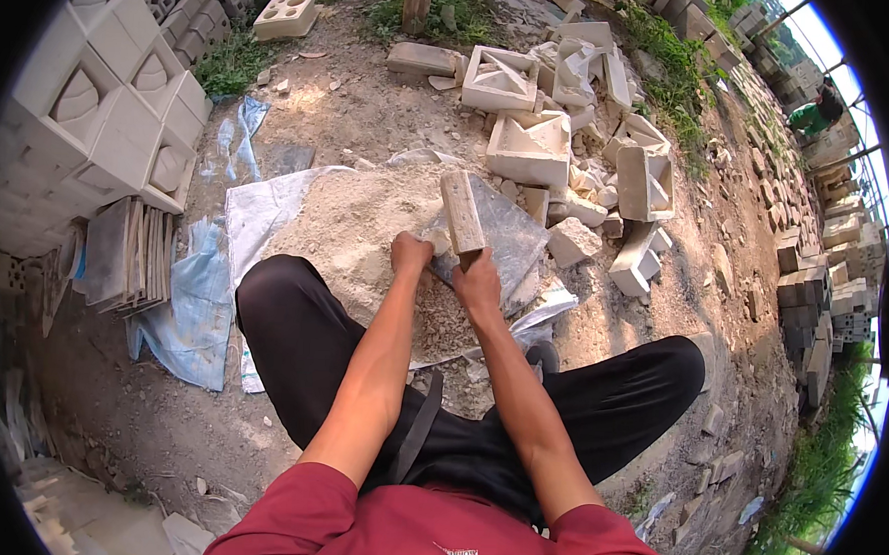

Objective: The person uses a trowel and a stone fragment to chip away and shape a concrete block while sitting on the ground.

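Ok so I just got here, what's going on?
The person's right hand grips a mallet-like tool with a pale block head. The left hand is curled beside it; what it holds, if anything, is unclear. Both are over a heap of pale rubble, with a grey slab at its right and broken blocks beyond.

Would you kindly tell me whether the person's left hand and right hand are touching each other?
Apart: the head view shows a visible gap between the left hand and the right hand.
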